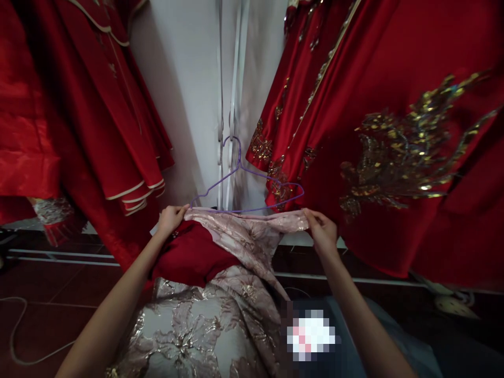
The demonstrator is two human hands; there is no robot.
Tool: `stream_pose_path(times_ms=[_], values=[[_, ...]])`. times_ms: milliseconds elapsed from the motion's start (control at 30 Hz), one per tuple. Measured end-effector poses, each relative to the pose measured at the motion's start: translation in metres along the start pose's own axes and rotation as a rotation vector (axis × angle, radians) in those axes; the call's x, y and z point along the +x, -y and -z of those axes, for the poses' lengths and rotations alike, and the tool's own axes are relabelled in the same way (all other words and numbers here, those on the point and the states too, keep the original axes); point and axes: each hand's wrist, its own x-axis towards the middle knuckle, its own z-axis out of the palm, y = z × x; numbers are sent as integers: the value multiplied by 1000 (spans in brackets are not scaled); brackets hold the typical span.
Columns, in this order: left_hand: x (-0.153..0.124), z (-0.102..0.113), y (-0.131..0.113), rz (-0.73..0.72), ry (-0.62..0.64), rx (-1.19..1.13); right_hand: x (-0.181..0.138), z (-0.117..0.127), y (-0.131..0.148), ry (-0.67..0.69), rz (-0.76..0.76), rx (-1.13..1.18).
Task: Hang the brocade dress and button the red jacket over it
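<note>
A pale pink brocade garment (236,247) with a red lining hangs from a thin purple wire hanger (244,178) in front of me. My left hand (171,218) is closed on the garment's left shoulder at the hanger's left end. My right hand (321,228) is closed on the right shoulder at the hanger's right end. The cloth drapes down between my forearms toward my lap. The hanger's hook points up, close to a white vertical rail (232,79).
Red satin garments (79,105) with pale trim hang at the left. A red robe with gold sequin embroidery (394,142) hangs at the right. A white wall (189,79) is behind. The dark reddish floor holds a white cable (16,325) at the lower left.
</note>
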Motion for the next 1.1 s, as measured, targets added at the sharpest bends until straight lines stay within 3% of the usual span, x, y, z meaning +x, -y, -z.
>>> stream_pose_path(times_ms=[100, 167, 267, 433, 533, 633, 733, 867, 933, 1033, 1100], values=[[-7, 15, -10, -100, 85, 151, -29, 10, 20, 221, 162, -111], [-11, 28, -26, -161, 152, 263, -42, 12, 39, 293, 293, -159], [-24, 44, -58, -181, 166, 474, -49, 9, 63, 296, 421, -216], [-56, 54, -105, -110, 134, 670, -47, -3, 78, 253, 433, -170], [-59, 54, -108, -76, 188, 656, -47, -7, 78, 274, 444, -136], [-52, 54, -96, -53, 318, 629, -47, -8, 77, 291, 440, -135], [-48, 54, -90, -202, 415, 551, -45, -9, 76, 274, 419, -140], [-45, 39, -114, -648, 242, 236, -43, -12, 77, 254, 424, -128], [-37, 22, -131, -798, 190, 114, -41, -13, 77, 241, 414, -124], [-20, -12, -144, -875, 181, 28, -29, -10, 69, 203, 353, -149], [-12, -34, -143, -862, 248, 19, -15, -4, 58, 150, 313, -174]])
